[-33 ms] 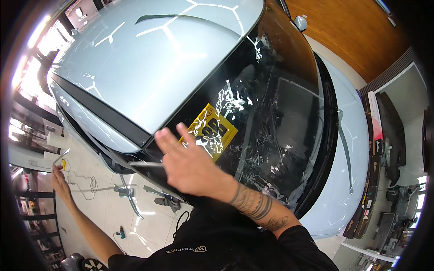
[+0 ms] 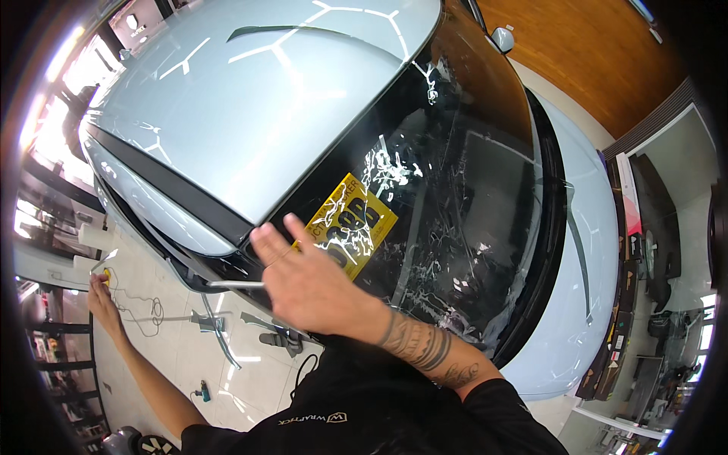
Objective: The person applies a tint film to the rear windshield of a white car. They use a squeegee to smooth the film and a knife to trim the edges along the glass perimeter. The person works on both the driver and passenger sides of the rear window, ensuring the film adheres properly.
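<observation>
Strip (image 2: 236, 285): 9 o'clock of right hand (image 2: 307, 292) | right: extended, grip hidden | left hand (image 2: 105, 307), farther 9 o'clock: I cannot tell grasp | I advise keeping strip off glass (image 2: 485, 174).

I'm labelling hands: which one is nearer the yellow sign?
The right hand, with the tattooed forearm; it appears beside the yellow sign, while the left hand is at the picture's far left.
</observation>
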Demonstrator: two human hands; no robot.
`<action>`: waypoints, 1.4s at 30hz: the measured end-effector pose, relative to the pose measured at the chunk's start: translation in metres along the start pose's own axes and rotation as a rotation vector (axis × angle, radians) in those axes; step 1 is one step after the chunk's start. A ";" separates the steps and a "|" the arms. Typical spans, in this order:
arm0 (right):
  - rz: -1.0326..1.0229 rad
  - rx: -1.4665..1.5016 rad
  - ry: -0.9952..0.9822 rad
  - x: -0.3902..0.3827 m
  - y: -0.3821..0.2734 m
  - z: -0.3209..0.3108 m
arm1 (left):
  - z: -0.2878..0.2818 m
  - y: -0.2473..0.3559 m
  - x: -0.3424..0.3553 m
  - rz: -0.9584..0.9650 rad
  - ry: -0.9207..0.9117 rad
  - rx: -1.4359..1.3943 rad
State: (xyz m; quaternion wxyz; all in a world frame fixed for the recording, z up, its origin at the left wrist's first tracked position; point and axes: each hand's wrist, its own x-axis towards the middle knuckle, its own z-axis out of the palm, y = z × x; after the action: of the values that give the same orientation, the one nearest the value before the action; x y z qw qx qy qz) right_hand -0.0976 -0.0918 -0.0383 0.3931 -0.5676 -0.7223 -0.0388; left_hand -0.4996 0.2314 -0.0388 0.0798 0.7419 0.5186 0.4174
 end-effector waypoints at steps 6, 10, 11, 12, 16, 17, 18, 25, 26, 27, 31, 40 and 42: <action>0.045 0.520 -0.062 -0.012 -0.006 -0.012 | 0.022 0.048 -0.019 0.065 -0.090 -0.074; 0.406 1.128 0.329 -0.076 0.010 -0.047 | 0.031 0.169 -0.045 0.156 -0.371 -0.360; 0.535 1.164 0.463 -0.091 0.013 -0.055 | 0.037 0.208 -0.051 0.243 -0.403 -0.315; 0.673 1.182 0.605 -0.106 0.016 -0.061 | 0.048 0.240 -0.055 0.334 -0.445 -0.277; 0.695 0.892 0.593 -0.115 0.042 -0.071 | 0.093 0.289 -0.032 0.792 -0.338 -0.164; 0.655 0.749 0.546 -0.105 0.049 -0.073 | 0.103 0.290 -0.023 0.862 -0.309 -0.153; 0.612 0.593 0.414 -0.091 0.056 -0.075 | 0.114 0.289 -0.012 0.850 -0.326 -0.162; 0.241 0.134 -0.019 -0.030 0.071 -0.038 | 0.135 0.259 0.039 0.784 -0.436 -0.198; 0.212 0.123 -0.022 -0.029 0.064 -0.029 | 0.139 0.257 0.040 0.823 -0.412 -0.229; 0.288 0.296 -0.146 -0.025 0.052 -0.029 | 0.137 0.257 0.039 0.818 -0.397 -0.222; 0.474 0.880 -0.332 -0.021 0.039 -0.027 | 0.141 0.237 0.030 0.804 -0.290 -0.288; 1.241 -0.075 1.438 -0.225 -0.083 -0.037 | 0.131 0.201 0.045 0.910 -0.284 -0.228; 1.617 -0.644 1.310 -0.298 -0.155 0.006 | 0.131 0.198 0.059 0.939 -0.324 -0.216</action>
State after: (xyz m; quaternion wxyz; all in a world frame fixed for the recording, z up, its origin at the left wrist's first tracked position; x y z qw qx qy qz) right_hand -0.2182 -0.3788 -0.1646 0.4441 -0.8204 0.2583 -0.2511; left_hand -0.2615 0.2330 0.0181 0.0392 0.9378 0.0639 0.3390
